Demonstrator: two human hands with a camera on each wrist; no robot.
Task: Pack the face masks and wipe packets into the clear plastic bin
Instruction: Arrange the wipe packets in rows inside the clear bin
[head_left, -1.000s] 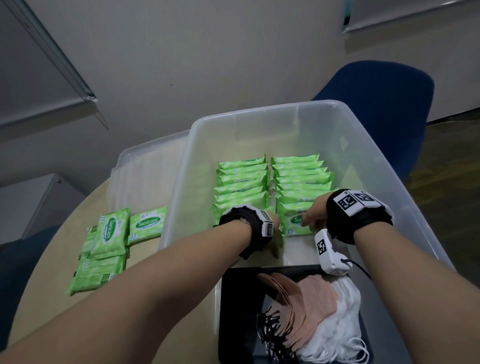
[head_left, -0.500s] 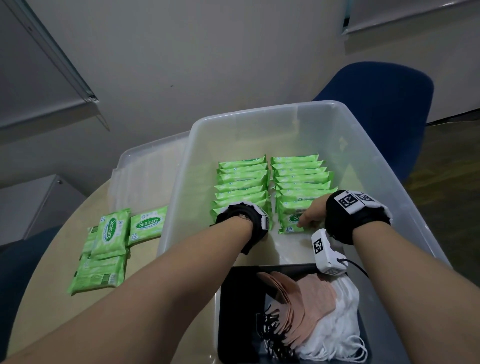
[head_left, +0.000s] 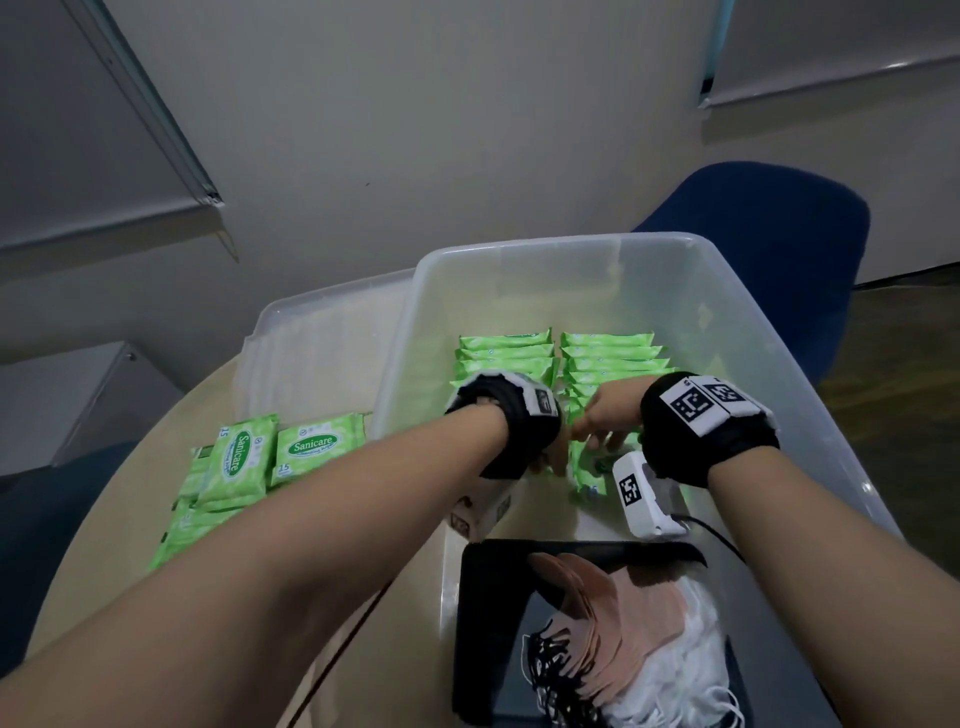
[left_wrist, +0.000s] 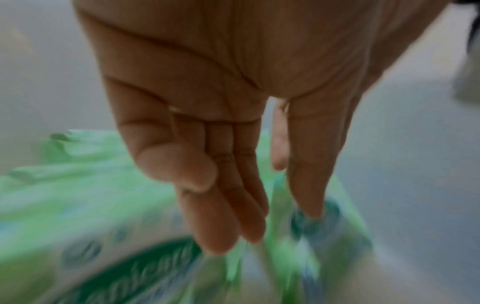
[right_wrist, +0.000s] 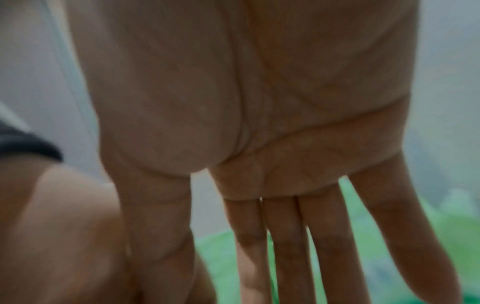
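Inside the clear plastic bin (head_left: 810, 415), two rows of green wipe packets (head_left: 605, 358) stood on edge, running from the far wall toward the near side. Both hands were at the near end of these rows. The left hand (left_wrist: 221, 123) had its fingers straight and held together, the thumb lying across them, with the fingertips touching the front packet (left_wrist: 109, 263) of the left row; that view was blurred. The right hand (right_wrist: 259, 144) had its fingers extended and slightly spread over the front packet (head_left: 589, 470) of the right row, which leaned forward. Whether the right fingertips touched it could not be told. More wipe packets (head_left: 236, 460) lay in a loose pile on the round table (head_left: 88, 551), left of the bin. A black tray (head_left: 488, 623) at the bin's near end held pink and white face masks (head_left: 639, 629).
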